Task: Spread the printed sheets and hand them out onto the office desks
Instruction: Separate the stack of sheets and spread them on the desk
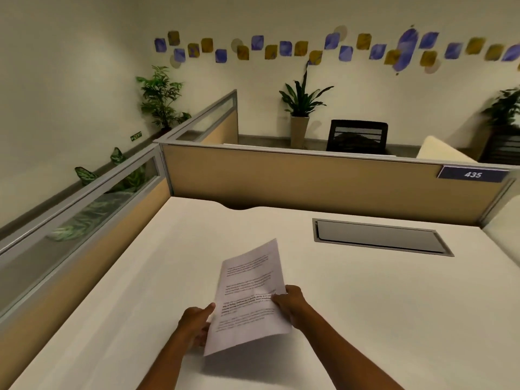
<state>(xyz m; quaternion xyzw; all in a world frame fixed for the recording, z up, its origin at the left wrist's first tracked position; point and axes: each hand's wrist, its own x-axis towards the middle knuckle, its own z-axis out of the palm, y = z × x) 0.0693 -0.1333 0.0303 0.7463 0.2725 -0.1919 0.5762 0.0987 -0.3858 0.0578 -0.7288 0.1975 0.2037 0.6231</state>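
Note:
White printed sheets (pixel 249 294) with paragraphs of black text hover above the white office desk (pixel 140 291), tilted away from me. My left hand (pixel 197 322) grips their left edge, thumb on top, fingers hidden underneath. My right hand (pixel 292 304) pinches the right edge with the thumb on the printed side. I cannot tell how many sheets are in the stack. The desk surface under the paper is bare.
A grey cable-tray lid (pixel 380 236) is set into the desk at the right rear. Tan cubicle partitions (pixel 281 178) with glass tops fence the desk at left and back; a sign reads 435 (pixel 473 174). Beyond stand a black chair (pixel 357 136) and potted plants (pixel 301 108).

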